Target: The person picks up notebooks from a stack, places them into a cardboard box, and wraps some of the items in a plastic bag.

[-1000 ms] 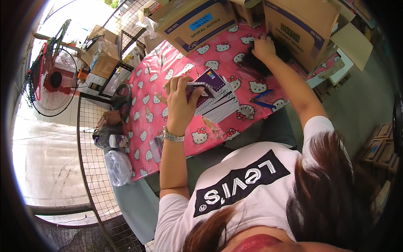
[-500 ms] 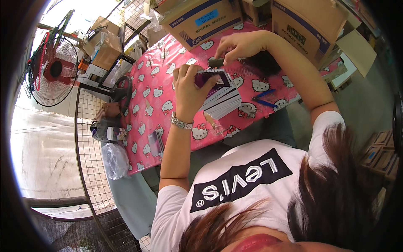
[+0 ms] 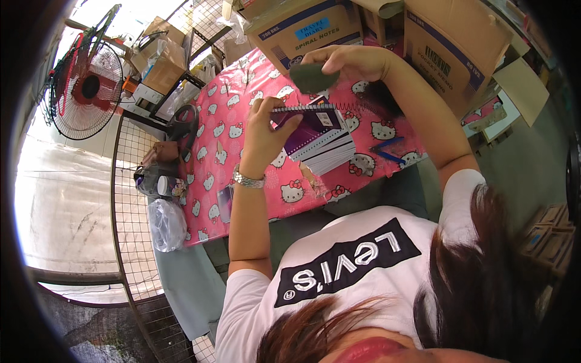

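Observation:
My left hand (image 3: pixel 264 134) is closed on a purple notebook (image 3: pixel 308 128), its thumb across the cover. A dark spiral wire (image 3: pixel 363 106) runs along the notebook's far edge and trails off to the right. Just beyond that edge, my right hand (image 3: pixel 357 62) grips a dark green flat piece with a rounded outline (image 3: pixel 313 79), slightly blurred. Under and beside the purple notebook lies a fanned stack of white-edged notebooks (image 3: pixel 331 152). Right of the stack rest blue-handled pliers (image 3: pixel 387 150). A dark heap (image 3: pixel 385 100), possibly more wires, sits beneath my right forearm.
Large cardboard boxes (image 3: pixel 445 54) stand along the table's far side. On the left are a black tool with a ring (image 3: pixel 183 123), a white-lidded jar (image 3: pixel 164 186), a clear plastic bag (image 3: pixel 166 224) and a fan (image 3: pixel 91 88). Pink patterned cloth (image 3: pixel 212 154) covers the table.
My right hand has lifted the green piece off the notebook's wire edge and turned it so its broad face shows. More of the purple cover is visible; the camera view has shifted slightly.

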The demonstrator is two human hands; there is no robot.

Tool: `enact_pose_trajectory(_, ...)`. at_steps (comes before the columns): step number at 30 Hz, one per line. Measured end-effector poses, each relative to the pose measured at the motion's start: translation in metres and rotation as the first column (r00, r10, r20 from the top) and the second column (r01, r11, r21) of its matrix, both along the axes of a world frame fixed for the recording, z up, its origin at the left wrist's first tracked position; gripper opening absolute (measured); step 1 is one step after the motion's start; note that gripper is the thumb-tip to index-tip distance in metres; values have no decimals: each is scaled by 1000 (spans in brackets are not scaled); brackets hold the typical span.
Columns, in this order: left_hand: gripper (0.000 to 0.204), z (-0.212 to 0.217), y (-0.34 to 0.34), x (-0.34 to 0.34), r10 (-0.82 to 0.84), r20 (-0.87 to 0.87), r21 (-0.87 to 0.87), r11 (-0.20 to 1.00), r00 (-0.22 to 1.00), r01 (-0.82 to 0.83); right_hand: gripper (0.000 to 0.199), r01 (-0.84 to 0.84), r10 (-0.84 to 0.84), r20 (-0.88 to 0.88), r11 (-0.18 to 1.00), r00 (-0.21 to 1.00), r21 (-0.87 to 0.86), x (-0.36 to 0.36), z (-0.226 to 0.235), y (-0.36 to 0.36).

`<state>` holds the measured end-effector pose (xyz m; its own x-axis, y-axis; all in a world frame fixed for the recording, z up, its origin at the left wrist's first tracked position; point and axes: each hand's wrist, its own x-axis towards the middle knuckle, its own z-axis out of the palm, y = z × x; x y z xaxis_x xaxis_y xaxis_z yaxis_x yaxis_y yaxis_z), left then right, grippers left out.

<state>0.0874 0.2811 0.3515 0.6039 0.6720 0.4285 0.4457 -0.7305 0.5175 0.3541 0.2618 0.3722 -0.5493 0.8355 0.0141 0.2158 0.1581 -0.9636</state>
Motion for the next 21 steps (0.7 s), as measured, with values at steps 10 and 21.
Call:
enact_pose_trajectory(10, 20, -16, 24, -16, 2, 203, -456, 885, 979, 93, 43, 104, -235, 404, 942, 884, 320, 17, -33, 27)
enact_pose_trajectory(21, 24, -24, 5, -7, 258, 503, -665, 726, 825, 178, 64, 406, -959, 218, 274, 180, 872, 60, -208, -85)
